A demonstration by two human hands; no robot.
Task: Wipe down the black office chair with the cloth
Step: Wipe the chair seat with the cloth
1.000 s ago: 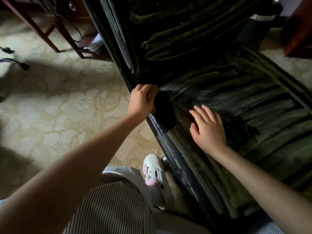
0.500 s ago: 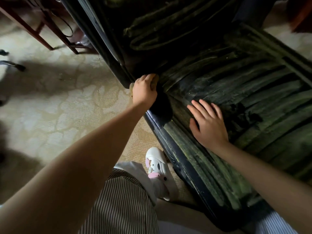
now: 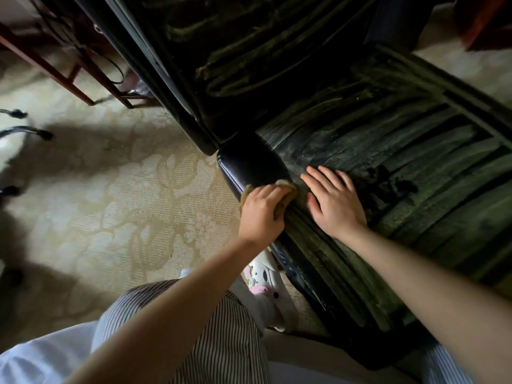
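black office chair [image 3: 360, 151], worn ribbed seat

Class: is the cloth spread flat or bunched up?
Bunched: the left hand grips the cloth as a small wad against the chair.

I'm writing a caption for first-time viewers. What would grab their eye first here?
The black chair fills the upper right, its ribbed seat looking dull. At the seat's left edge the left hand grips a tan cloth against the rim; the right hand lies flat on the seat beside it.
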